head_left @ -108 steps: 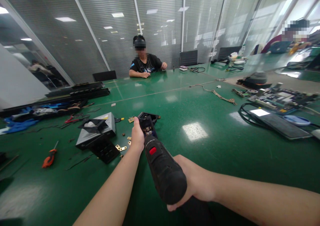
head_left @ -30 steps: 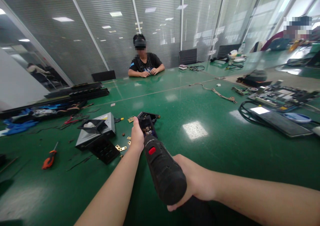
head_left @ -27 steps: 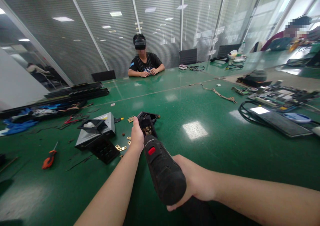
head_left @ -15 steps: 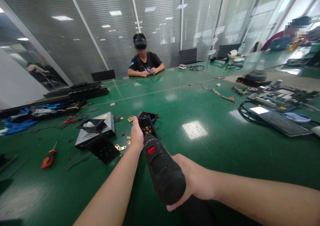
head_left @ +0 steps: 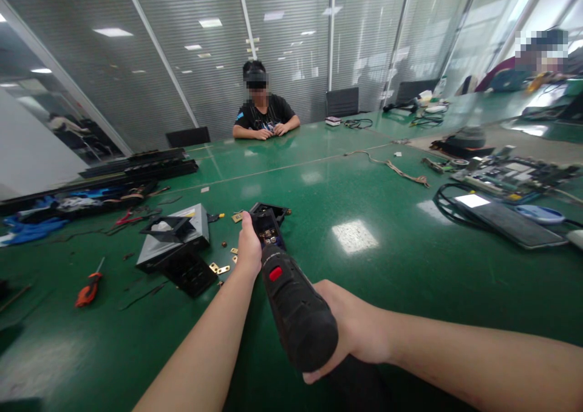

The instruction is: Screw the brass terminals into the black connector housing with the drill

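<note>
The small black housing sits just ahead of my left hand, which pins its side, while my right hand wraps tight round the power screwdriver. Its tip seems seated among the brass contacts, though the barrel hides it. If my steadying fingers slacken, the housing could spin or the bit skid.

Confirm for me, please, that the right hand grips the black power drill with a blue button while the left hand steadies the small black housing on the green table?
Not quite: the button on the power drill is red, not blue, as the head view shows. The rest holds: the right hand grips the drill, and the left hand steadies the small black housing on the green table.
</note>
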The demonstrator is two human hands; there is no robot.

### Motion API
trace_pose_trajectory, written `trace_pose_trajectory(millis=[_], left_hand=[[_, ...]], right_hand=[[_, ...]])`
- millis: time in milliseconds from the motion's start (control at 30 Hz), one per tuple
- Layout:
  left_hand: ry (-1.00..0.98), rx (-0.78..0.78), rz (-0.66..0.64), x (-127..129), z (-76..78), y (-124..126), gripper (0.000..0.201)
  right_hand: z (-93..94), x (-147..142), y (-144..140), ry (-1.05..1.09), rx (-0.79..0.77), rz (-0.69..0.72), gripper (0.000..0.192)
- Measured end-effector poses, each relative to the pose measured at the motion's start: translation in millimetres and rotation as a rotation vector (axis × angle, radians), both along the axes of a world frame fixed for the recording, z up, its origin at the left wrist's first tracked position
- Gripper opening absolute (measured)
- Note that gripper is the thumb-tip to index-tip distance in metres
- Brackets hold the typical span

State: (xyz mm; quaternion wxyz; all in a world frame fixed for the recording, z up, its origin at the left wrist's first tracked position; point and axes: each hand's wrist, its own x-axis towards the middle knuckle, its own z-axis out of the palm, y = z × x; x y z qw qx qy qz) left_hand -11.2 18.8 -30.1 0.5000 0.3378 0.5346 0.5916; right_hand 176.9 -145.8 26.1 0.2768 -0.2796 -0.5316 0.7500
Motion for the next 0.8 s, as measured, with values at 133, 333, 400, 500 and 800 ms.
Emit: trace_pose_trajectory(millis=[133, 333, 400, 500, 800], left_hand=[[-0.004, -0.007, 0.003, 0.6, 2.4, -1.3, 0.073], [-0.05, -0.036, 0.013, 4.1, 8.8, -3.9, 0.07], [-0.031, -0.043, 0.022, 4.3, 9.9, -4.7, 0.069], [0.004, -0.04, 0.029, 3.4, 9.6, -4.9, 0.07], [-0.025, -0.047, 0.03, 3.8, 7.8, -2.8, 0.071]], right_hand=[[-0.2, 0.3, 0.5, 0.002, 0.024, 0.009, 0.05], [-0.3, 0.7, -0.4, -0.001, 0.013, -0.011, 0.05], [0.0, 0.9, -0.8, 0.002, 0.013, -0.009, 0.05], [-0.1, 0.8, -0.5, -0.001, 0.021, -0.003, 0.051], [-3.7, 0.1, -0.4, 0.004, 0.013, -0.004, 0.049]])
